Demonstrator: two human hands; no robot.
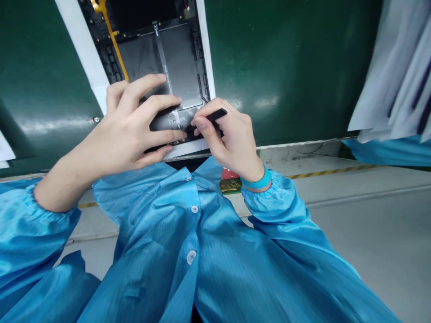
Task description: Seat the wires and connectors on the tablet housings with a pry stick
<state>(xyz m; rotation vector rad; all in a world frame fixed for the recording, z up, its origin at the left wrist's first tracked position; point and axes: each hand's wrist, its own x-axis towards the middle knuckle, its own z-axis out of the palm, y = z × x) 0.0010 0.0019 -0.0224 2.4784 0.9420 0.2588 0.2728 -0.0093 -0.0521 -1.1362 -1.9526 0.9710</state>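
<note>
An opened tablet (175,67) lies face down with its dark back panels showing, a thin grey strip running down the middle and a gold flex cable (112,42) along its left side. My left hand (131,123) rests spread across the tablet's lower part, its fingertips on the dark panel. My right hand (229,134) pinches a black plastic spudger (215,116), whose tip is hidden by my fingers near the tablet's lower edge. A teal wrist strap (257,179) circles my right wrist.
The tablet sits on a white sheet (84,45) over a green bench mat (279,67). Blurred pale fabric (393,76) and a blue sleeve (387,152) hang at the right. A grey floor with yellow-black tape (330,171) lies below the bench edge.
</note>
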